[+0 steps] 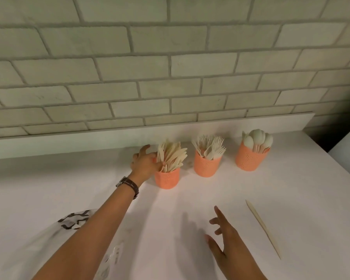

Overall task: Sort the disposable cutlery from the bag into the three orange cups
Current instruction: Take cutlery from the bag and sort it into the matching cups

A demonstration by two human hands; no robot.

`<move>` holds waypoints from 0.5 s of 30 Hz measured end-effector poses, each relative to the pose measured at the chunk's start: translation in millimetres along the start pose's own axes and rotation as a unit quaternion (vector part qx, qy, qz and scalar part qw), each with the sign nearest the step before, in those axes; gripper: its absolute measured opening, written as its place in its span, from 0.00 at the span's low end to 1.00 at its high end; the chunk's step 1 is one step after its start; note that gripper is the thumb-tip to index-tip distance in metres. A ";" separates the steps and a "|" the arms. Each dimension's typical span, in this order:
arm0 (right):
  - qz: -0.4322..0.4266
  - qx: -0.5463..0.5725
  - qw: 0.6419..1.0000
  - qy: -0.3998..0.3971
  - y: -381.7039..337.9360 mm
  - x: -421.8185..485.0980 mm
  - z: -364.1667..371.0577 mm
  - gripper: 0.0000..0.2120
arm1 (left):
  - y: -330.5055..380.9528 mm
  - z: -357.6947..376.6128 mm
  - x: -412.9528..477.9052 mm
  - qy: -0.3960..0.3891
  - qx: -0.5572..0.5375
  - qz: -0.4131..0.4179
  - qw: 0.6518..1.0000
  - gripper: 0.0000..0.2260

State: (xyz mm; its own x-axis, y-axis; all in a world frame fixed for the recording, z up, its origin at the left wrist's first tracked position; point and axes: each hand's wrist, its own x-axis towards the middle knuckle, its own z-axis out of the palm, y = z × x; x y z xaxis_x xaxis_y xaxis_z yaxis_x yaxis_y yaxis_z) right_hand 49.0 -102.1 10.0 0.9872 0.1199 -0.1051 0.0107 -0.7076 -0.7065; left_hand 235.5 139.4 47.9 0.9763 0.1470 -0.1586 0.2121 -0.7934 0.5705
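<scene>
White countertop. Right hand fingers splayed, empty; loose knife lies just right of them, long axis running away. Left hand grips knives in left cup.

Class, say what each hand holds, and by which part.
Left hand touches the knives in the left cup; a firm grip cannot be told. Right hand holds nothing.
</scene>
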 end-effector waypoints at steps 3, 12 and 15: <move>-0.001 -0.010 1.000 0.001 2.3 -1.9 -10.0 0.33 | -5.2 -5.4 -3.7 -0.022 -0.072 0.016 0.997 0.27; 0.130 -0.182 0.971 0.090 68.5 21.8 -61.8 0.15 | 17.6 -10.8 -93.9 0.198 -0.298 0.055 0.932 0.09; 0.189 -0.217 0.954 0.084 94.1 27.4 -74.0 0.12 | 32.8 9.1 -135.8 0.133 -0.317 0.066 0.937 0.07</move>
State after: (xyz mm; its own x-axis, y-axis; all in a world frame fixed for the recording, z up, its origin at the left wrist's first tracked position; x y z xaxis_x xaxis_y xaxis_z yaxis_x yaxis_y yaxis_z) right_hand 88.8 -216.8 -7.6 0.9447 -0.2887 -0.1557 -0.3225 -0.9041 -0.2804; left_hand 109.5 88.1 80.8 0.9539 0.2815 0.1045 -0.0105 -0.3167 0.9485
